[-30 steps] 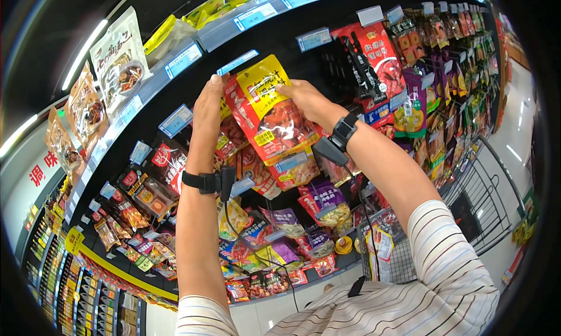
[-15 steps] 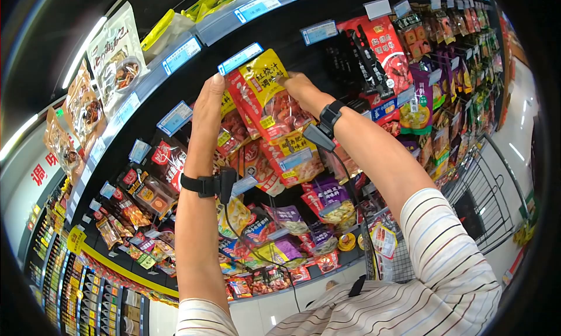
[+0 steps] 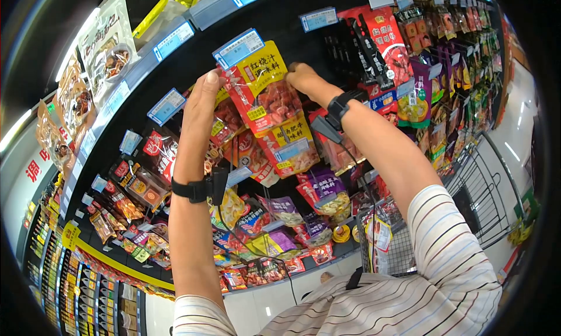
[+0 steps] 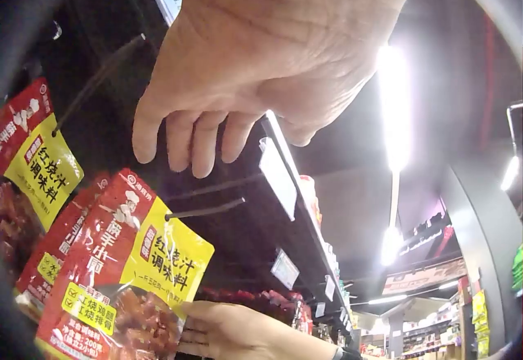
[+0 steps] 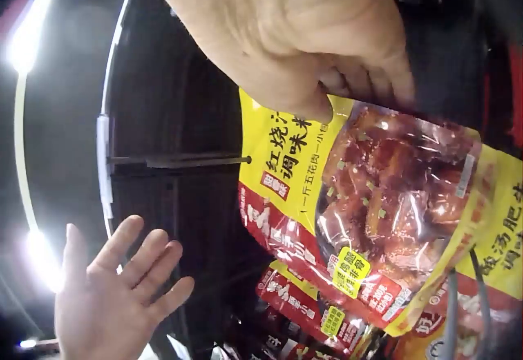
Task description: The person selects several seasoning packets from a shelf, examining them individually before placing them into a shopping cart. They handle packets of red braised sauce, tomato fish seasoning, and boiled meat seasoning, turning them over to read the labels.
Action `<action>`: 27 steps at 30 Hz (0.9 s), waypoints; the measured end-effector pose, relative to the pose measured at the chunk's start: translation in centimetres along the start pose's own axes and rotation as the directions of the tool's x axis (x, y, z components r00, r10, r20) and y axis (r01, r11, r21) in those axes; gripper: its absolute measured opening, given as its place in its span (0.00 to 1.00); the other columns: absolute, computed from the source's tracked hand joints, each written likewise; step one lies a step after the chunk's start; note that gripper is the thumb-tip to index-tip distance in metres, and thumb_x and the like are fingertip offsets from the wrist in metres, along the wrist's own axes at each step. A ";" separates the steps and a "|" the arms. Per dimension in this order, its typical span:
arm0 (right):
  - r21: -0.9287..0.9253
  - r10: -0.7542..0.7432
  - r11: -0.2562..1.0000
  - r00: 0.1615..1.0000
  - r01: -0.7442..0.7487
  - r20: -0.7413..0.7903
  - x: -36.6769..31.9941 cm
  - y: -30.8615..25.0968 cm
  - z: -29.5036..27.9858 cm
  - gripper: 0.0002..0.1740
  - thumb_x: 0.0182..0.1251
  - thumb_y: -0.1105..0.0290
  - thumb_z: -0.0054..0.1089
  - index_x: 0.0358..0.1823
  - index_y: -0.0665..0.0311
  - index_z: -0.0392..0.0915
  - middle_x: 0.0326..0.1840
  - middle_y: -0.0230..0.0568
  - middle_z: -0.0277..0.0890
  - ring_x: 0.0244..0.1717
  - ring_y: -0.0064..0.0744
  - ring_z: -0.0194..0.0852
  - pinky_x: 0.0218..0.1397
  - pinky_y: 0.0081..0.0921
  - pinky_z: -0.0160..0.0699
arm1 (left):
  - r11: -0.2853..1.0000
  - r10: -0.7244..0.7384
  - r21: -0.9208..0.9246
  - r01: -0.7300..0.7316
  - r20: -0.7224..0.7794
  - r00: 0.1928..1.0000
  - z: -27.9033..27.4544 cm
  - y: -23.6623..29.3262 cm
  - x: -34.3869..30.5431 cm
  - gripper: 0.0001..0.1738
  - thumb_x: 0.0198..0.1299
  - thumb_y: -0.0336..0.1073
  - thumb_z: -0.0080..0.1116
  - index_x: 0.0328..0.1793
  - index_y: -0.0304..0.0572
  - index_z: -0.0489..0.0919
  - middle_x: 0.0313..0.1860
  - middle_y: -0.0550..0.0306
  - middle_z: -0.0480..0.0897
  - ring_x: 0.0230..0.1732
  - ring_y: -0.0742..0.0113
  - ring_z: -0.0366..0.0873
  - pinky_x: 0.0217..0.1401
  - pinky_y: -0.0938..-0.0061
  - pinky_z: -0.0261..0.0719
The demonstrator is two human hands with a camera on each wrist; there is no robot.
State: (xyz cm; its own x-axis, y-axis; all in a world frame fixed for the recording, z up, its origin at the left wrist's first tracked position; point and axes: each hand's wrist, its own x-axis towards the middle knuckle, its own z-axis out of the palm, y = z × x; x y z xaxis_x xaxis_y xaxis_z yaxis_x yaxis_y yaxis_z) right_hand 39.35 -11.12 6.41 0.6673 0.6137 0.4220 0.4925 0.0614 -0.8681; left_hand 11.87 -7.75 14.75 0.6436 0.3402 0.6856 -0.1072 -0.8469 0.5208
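A red and yellow seasoning packet point(image 3: 270, 81) hangs on a thin metal peg point(image 5: 180, 161) below a blue price tag point(image 3: 238, 48). My right hand point(image 3: 311, 83) pinches the packet's side edge, thumb at the front and the other fingers behind it in the right wrist view. To the left of the packet, my left hand point(image 3: 201, 105) is raised beside the tag. It holds nothing, and its palm and spread fingers show in the right wrist view. A matching packet point(image 4: 37, 168) hangs on a neighbouring peg, and a yellow-topped one point(image 3: 289, 149) hangs just below.
Rows of hanging packets fill the rack, including a large red one point(image 3: 383, 46) to the right. A shelf edge with price tags point(image 3: 174, 40) runs along the upper left. A metal shopping cart point(image 3: 476, 184) stands at the right.
The packet has shifted up and back from its tilted position and hangs straighter under the tag. My right hand has moved from its front face to its edge. My left hand stays beside it.
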 end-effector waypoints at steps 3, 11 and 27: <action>0.082 -0.216 0.969 0.962 0.232 -0.168 -2.4 0.9 -1.3 0.23 0.66 0.68 0.53 0.59 0.76 0.74 0.58 0.63 0.78 0.61 0.50 0.78 0.65 0.35 0.73 | 0.999 0.027 -0.025 -0.027 -0.014 1.000 0.6 1.3 -2.9 0.34 0.75 0.59 0.40 0.68 0.34 0.74 0.63 0.45 0.79 0.67 0.57 0.73 0.72 0.62 0.65; 0.511 -0.233 0.833 0.972 0.213 -0.026 -22.0 1.5 -8.3 0.14 0.78 0.68 0.49 0.57 0.69 0.73 0.50 0.44 0.80 0.54 0.31 0.80 0.59 0.27 0.78 | 0.934 -0.058 -0.282 0.217 0.482 0.874 10.4 0.8 -20.1 0.21 0.72 0.40 0.52 0.66 0.36 0.74 0.57 0.52 0.82 0.61 0.64 0.78 0.63 0.68 0.75; 0.496 0.647 0.685 0.759 -0.534 -0.077 -40.7 25.9 -17.8 0.14 0.77 0.65 0.50 0.54 0.67 0.75 0.45 0.41 0.82 0.41 0.30 0.83 0.43 0.29 0.84 | 0.715 -0.440 0.125 0.688 0.845 0.303 21.4 -10.7 -37.2 0.21 0.72 0.45 0.55 0.60 0.36 0.78 0.44 0.59 0.83 0.49 0.70 0.78 0.54 0.74 0.74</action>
State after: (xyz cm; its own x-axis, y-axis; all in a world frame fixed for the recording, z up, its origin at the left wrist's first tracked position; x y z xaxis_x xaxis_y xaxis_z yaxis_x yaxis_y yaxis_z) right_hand 34.91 -48.54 -28.58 0.8681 0.4443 -0.2212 -0.2955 0.1046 -0.9496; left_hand 5.29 -20.05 -27.21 0.8829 0.1299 -0.4512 0.4609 -0.4230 0.7801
